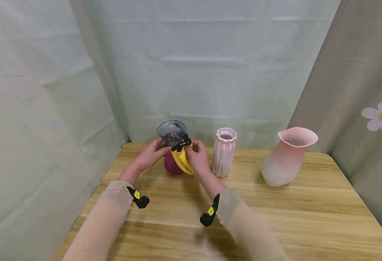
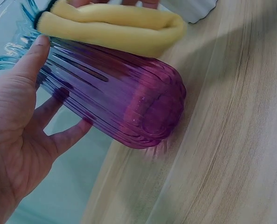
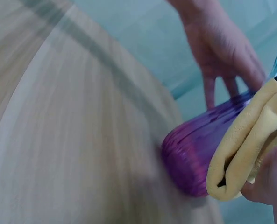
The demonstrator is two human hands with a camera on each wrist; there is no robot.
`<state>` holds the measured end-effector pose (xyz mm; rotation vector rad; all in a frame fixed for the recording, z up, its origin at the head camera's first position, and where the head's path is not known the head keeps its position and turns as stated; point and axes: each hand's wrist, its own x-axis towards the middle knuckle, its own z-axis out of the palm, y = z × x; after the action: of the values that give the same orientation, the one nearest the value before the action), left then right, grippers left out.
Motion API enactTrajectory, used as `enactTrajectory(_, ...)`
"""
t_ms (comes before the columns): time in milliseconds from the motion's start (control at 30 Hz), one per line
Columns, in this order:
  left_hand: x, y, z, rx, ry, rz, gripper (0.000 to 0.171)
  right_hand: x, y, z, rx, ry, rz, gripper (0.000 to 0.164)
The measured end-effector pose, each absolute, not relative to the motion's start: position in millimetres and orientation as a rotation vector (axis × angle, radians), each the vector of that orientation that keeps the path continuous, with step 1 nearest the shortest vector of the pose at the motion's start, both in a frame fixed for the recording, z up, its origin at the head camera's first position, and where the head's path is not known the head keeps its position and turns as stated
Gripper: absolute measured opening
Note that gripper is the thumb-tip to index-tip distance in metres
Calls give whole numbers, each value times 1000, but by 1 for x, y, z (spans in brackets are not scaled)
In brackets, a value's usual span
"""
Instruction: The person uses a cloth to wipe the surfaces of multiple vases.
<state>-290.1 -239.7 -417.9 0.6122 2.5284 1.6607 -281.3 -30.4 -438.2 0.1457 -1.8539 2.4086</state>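
A ribbed glass vase (image 1: pixel 173 166), blue at its flared rim and purple toward the base, stands upright on the table. My left hand (image 1: pixel 150 156) holds it from the left, below the rim; in the left wrist view the thumb lies along one side and the fingers (image 2: pixel 66 137) spread round the other. On the vase's right side, my right hand (image 1: pixel 200 157) grips a folded yellow cloth (image 1: pixel 182 159) with a black edge. The cloth (image 3: pixel 243 140) lies close against the glass in the right wrist view, where part of the right hand (image 3: pixel 271 177) is cut off.
Right of the hands stands a pale pink fluted vase (image 1: pixel 224 156) with a scalloped rim. Farther right is a wide-mouthed pink and white vase (image 1: pixel 280 166). All stand on a wooden table (image 1: pixel 308 224), with pale curtains (image 1: pixel 210 72) behind and beside it.
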Motion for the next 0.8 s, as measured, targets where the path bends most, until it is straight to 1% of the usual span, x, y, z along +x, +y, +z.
enactTrajectory(333,-290,-240,-417,585,2559,1627,65,-279,-29,-406,84,-1671,2522,17)
enactTrajectory(600,-290,-240,-417,566,2580,1595,66,-279,-28,-400,90,-1633,2546,19)
enactTrajectory(800,-291,-240,-417,606,2549,1632,63,-280,-30,-402,129,-1715,2487,24)
